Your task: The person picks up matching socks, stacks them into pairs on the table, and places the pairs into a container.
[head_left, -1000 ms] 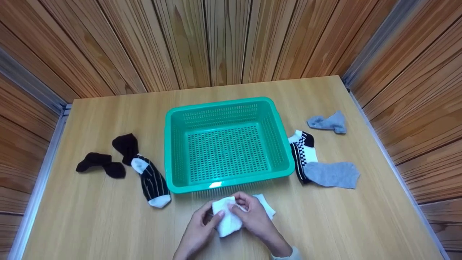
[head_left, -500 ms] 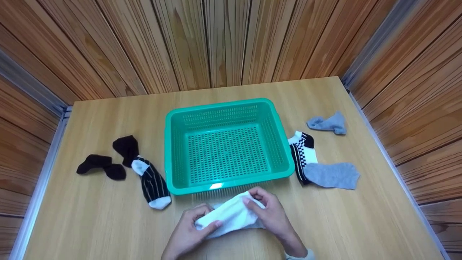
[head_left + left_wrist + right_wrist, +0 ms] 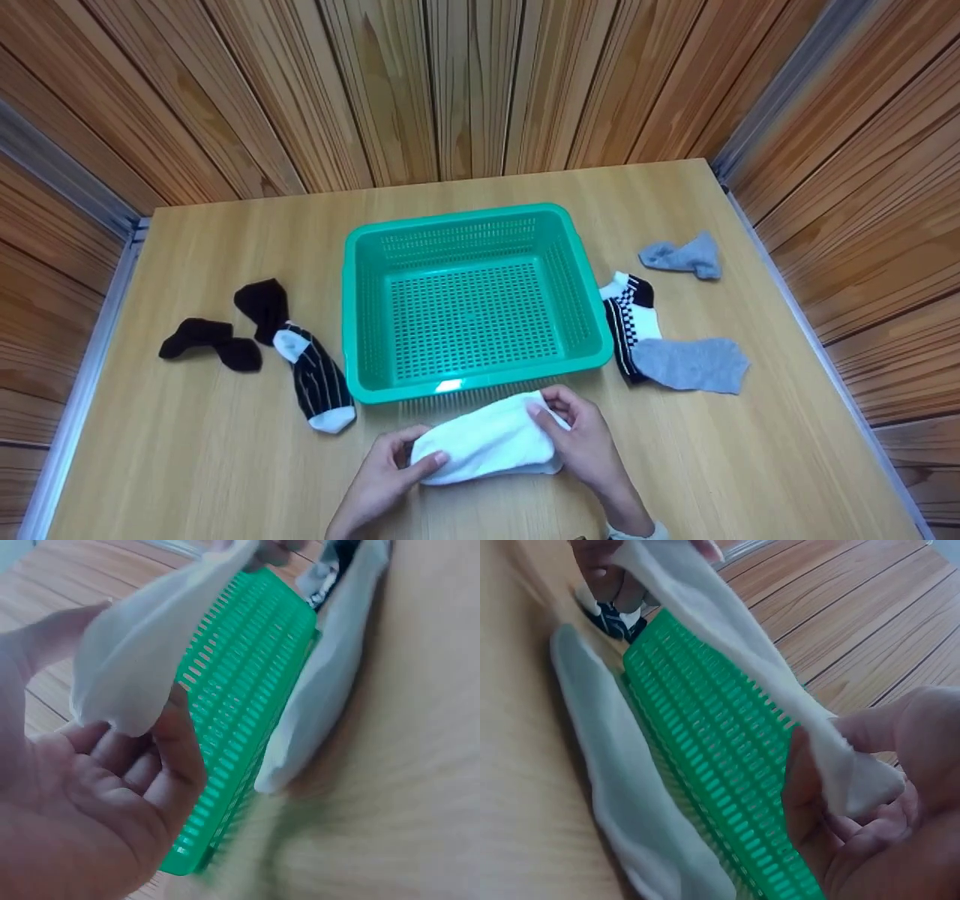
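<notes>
My left hand (image 3: 384, 471) and right hand (image 3: 591, 444) each pinch, thumb against fingers, one end of the upper white sock (image 3: 484, 442), above the lower white sock (image 3: 321, 682), beside the green basket (image 3: 525, 373); even, light tension should keep it flat

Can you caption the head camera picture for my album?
A left hand and right hand hold a white sock near a green basket, more socks lying on both sides.
</notes>
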The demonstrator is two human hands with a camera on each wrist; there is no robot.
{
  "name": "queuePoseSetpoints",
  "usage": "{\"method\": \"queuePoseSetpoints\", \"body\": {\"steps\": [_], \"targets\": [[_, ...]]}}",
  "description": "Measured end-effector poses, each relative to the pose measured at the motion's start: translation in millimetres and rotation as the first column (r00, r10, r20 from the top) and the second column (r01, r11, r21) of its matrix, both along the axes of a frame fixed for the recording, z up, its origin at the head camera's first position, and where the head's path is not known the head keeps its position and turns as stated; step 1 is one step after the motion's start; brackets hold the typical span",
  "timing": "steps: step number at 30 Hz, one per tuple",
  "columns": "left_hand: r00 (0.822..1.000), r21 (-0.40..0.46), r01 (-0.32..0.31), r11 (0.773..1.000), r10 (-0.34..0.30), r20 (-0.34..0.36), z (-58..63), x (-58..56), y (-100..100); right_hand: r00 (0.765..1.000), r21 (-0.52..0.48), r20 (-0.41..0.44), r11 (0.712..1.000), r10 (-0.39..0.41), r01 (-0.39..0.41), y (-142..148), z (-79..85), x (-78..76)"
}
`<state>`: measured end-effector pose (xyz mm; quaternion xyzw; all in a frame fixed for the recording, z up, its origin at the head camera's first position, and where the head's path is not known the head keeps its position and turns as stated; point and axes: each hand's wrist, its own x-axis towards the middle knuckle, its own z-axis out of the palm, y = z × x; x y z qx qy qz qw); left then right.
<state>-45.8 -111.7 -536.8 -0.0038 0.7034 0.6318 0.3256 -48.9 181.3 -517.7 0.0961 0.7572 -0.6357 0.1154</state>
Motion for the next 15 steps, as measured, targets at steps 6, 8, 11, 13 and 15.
{"method": "queuePoseSetpoints", "body": {"steps": [6, 8, 11, 13, 15], "targets": [[0.997, -0.108, -0.056, 0.993, 0.061, 0.043, -4.2, 1.3, 4.7, 0.997, 0.074, 0.060, 0.996, 0.041, -0.046, 7.7, -8.9, 0.1], [0.995, -0.204, -0.097, 0.974, 0.102, 0.014, -4.1, 1.3, 9.1, 0.994, 0.127, 0.074, 0.988, 0.075, -0.084, 10.0, -10.9, 0.2], [0.986, -0.353, -0.169, 0.920, 0.160, -0.055, -3.9, 1.2, 16.0, 0.989, 0.238, 0.037, 0.960, 0.141, -0.146, 11.2, -13.8, 1.5], [0.978, -0.418, -0.208, 0.884, 0.193, -0.080, -2.9, 1.2, 20.0, 0.984, 0.303, -0.001, 0.937, 0.181, -0.172, 10.9, -16.0, 2.7], [0.974, -0.450, -0.226, 0.864, 0.207, -0.092, -2.4, 1.4, 23.4, 0.977, 0.352, -0.033, 0.918, 0.209, -0.185, 10.5, -17.6, 4.2]]}}
